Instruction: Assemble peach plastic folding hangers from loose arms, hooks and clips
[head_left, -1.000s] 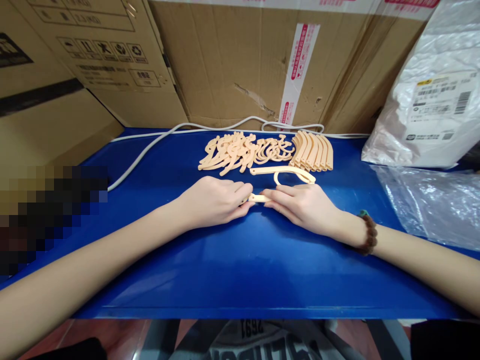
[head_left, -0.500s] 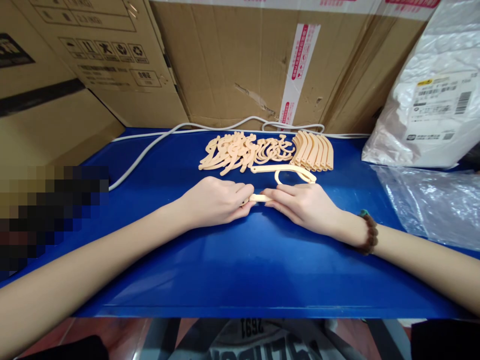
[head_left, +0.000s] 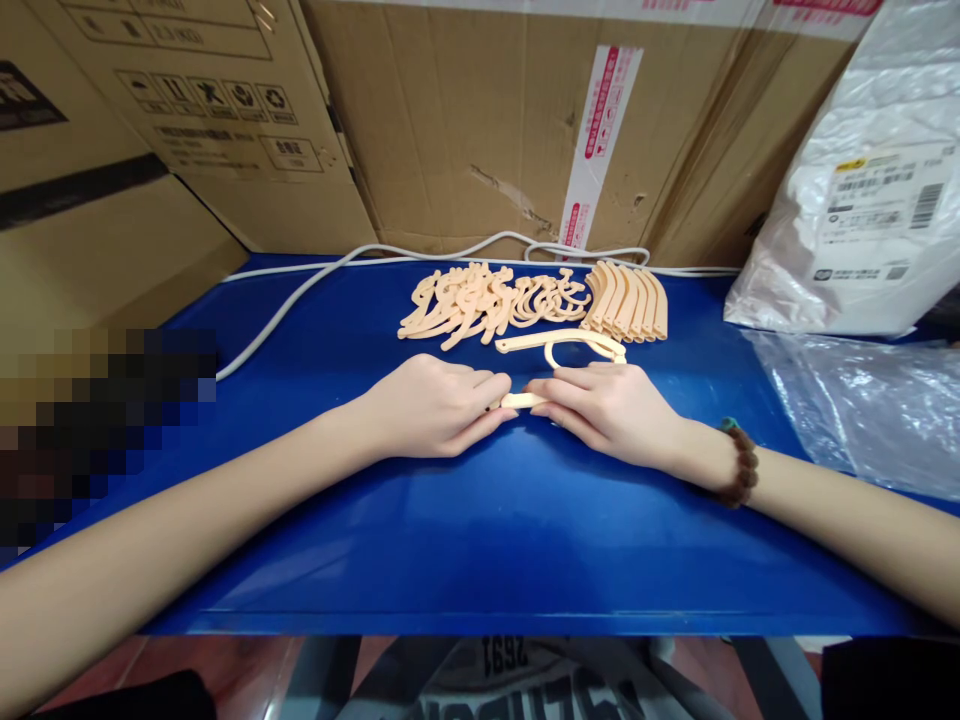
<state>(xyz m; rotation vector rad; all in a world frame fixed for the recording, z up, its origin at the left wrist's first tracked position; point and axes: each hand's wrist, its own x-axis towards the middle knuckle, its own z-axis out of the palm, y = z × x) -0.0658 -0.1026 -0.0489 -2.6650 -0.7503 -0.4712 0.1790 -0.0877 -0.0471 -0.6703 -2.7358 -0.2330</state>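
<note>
A peach plastic folding hanger (head_left: pixel 559 340) is between my hands, just above the blue table. It shows a long curved arm with a hole at one end, and a round hook-like loop. My left hand (head_left: pixel 442 405) pinches one end of the lower bar between thumb and fingers. My right hand (head_left: pixel 604 410) grips the same hanger from the other side, a short length of bar showing between the hands. The fingers hide the joint. Behind lie a heap of small curved hanger pieces (head_left: pixel 457 300), several hooks (head_left: pixel 551 298) and a row of curved hanger arms (head_left: pixel 626 300).
Cardboard boxes (head_left: pixel 480 130) stand along the back and left of the blue table (head_left: pixel 480 540). A white cable (head_left: pixel 300 290) runs across the rear. At right are a white plastic parcel (head_left: pixel 847 230) and a clear plastic bag (head_left: pixel 862 420).
The hanger has shifted slightly left and turned a little, its long arm now tilting differently. Both hands keep their grip nearly in place.
</note>
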